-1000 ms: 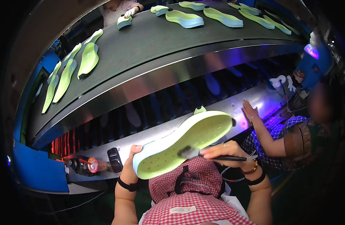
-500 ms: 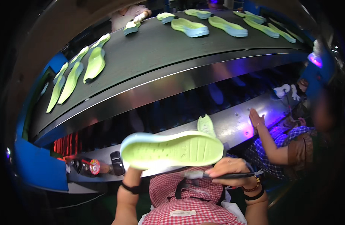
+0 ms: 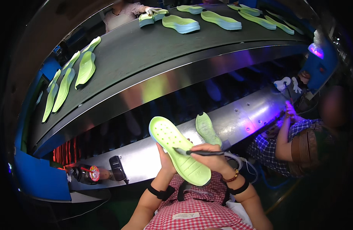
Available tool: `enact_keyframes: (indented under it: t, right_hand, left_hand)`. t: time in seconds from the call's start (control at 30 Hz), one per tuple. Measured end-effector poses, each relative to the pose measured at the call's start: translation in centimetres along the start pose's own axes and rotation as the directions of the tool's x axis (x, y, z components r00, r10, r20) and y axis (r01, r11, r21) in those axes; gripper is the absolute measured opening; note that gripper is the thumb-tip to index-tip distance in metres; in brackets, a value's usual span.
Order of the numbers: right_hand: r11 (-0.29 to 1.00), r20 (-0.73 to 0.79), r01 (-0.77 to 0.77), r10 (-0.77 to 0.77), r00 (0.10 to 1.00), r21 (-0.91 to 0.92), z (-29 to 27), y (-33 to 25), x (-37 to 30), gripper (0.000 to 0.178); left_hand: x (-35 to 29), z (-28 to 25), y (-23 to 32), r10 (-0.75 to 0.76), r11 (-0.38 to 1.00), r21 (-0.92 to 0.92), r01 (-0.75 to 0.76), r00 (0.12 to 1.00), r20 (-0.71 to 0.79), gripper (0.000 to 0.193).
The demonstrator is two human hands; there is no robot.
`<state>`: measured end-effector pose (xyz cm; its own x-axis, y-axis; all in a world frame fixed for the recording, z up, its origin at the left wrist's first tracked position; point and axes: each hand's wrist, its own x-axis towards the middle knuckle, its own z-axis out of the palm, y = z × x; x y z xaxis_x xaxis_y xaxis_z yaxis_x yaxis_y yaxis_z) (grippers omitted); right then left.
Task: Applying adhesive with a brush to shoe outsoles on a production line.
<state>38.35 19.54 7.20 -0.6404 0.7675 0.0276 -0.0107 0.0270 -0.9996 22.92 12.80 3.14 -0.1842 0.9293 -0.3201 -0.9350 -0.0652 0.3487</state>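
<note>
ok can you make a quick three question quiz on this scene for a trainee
1. What does the person's right grip hold?
2. True or false: the lime-green, foot-shaped sole in the left grip has a plain, unmarked surface.
3. Which is nearer the round cup with a red straw: A) a white glove; B) a black rectangular tray?

Key:
1. A black-handled brush.
2. False; it shows dots and grooves.
3. B.

Yellow-green sole [image 3: 186, 163] slanting, holed end upper left; black-handled brush [image 3: 202, 153], tip over sole's middle
</note>
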Motion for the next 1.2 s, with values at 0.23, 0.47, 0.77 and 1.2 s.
enact_keyframes:
  t: [0.23, 0.47, 0.77, 1.2]
  right_hand:
    - [0.672, 0.361, 0.628, -0.515, 0.777, -0.393, -0.3, -0.6, -3.3, 0.019]
    - [0.840, 0.122, 0.511, -0.496, 0.860, -0.183, -1.2, -3.0, -0.9, 0.018]
    - [0.834, 0.250, 0.531, -0.488, 0.837, -0.148, -2.0, -3.9, -0.9, 0.020]
    - [0.927, 0.563, 0.347, -0.363, 0.742, 0.141, -2.7, -4.2, -2.5, 0.021]
  left_hand:
    - [0.5, -1.4, 2.8, 0.196, 0.979, 0.034, -0.201, 0.974, 0.113, 0.080]
    - [0.2, 1.1, 1.0, 0.155, 0.986, 0.025, -0.165, 0.960, 0.235, 0.086]
    - [0.1, 3.7, 3.1, 0.308, 0.950, -0.019, -0.313, 0.918, 0.249, 0.089]
    - [-0.7, 4.8, 5.8, 0.370, 0.912, -0.009, -0.411, 0.811, 0.454, 0.092]
